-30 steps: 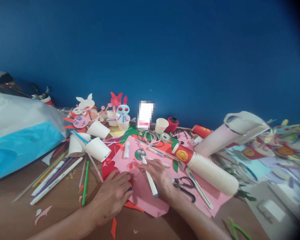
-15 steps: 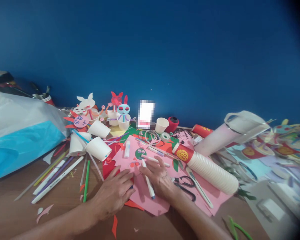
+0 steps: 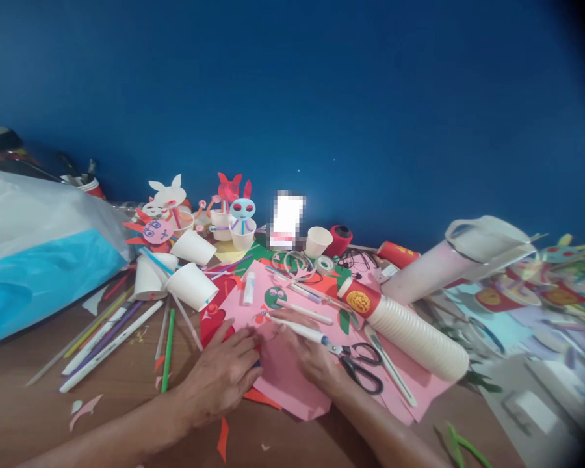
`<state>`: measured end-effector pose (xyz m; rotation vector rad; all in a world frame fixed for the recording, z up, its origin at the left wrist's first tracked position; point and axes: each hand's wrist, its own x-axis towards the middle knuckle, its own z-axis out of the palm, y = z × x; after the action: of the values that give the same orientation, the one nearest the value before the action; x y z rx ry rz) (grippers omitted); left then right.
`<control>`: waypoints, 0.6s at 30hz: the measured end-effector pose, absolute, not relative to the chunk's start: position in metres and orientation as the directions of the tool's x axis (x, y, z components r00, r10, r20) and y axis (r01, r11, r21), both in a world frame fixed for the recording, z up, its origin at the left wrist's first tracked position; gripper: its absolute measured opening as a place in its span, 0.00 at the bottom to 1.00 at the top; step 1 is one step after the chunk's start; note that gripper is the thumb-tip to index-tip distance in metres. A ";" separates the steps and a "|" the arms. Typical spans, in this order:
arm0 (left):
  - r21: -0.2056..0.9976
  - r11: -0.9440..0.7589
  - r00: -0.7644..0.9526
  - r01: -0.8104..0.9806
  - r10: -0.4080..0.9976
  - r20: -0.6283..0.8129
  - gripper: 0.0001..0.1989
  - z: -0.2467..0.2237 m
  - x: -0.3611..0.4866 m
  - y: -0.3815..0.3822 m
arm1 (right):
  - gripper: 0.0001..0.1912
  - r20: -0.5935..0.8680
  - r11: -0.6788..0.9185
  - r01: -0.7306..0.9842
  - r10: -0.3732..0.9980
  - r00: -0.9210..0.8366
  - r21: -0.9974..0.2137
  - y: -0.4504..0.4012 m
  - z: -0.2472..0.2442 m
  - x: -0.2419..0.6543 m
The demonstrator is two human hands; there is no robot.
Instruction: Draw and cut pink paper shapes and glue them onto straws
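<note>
My right hand [image 3: 312,357] grips a white marker [image 3: 305,331] with a blue end, the barrel lying across the fingers and the blue end pointing right. Under its fingertips, small red drawn eyes [image 3: 260,318] show in part on pink paper [image 3: 287,390]. My left hand [image 3: 229,364] rests on the left side of that paper, fingers bent. A small dark blue thing [image 3: 257,364] peeks out between its thumb and forefinger, mostly hidden. Beyond the hands lie a green round cutout [image 3: 275,297] with a face and a glue stick [image 3: 249,289]. Black-handled scissors [image 3: 363,367] lie beside my right wrist.
A long stack of paper cups [image 3: 414,338] lies at the right, below a white pitcher [image 3: 448,260]. Tipped cups [image 3: 192,286] and several pens [image 3: 112,348] are at the left, near a plastic bag [image 3: 53,253]. Paper animal puppets [image 3: 242,211] stand behind.
My right hand has turned the marker from steeply slanted to nearly level, its blue end swinging up and right. More of the scissors shows. My left hand stays in place.
</note>
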<state>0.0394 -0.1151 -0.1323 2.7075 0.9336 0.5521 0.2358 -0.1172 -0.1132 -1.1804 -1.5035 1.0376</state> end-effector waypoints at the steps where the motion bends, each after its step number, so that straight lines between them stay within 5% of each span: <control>1: 0.327 -0.772 0.729 0.545 0.629 0.271 0.09 -0.132 0.039 -0.115 | 0.11 0.190 0.214 0.223 0.974 -0.123 -0.951 -0.117 -0.116 0.233; 10: 0.348 -0.770 0.719 0.535 0.631 0.292 0.10 -0.128 0.036 -0.113 | 0.13 0.397 0.463 0.523 0.886 -0.241 -0.716 -0.121 -0.134 0.231; 18: 0.331 -0.800 0.754 0.501 0.591 0.287 0.11 -0.121 0.032 -0.107 | 0.11 0.291 0.312 0.367 0.950 -0.114 -0.876 -0.119 -0.137 0.235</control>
<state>0.0323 -0.1075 -0.1211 2.7184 0.8594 0.5605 0.2354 -0.1188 -0.1372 -1.2091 -1.6625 0.7988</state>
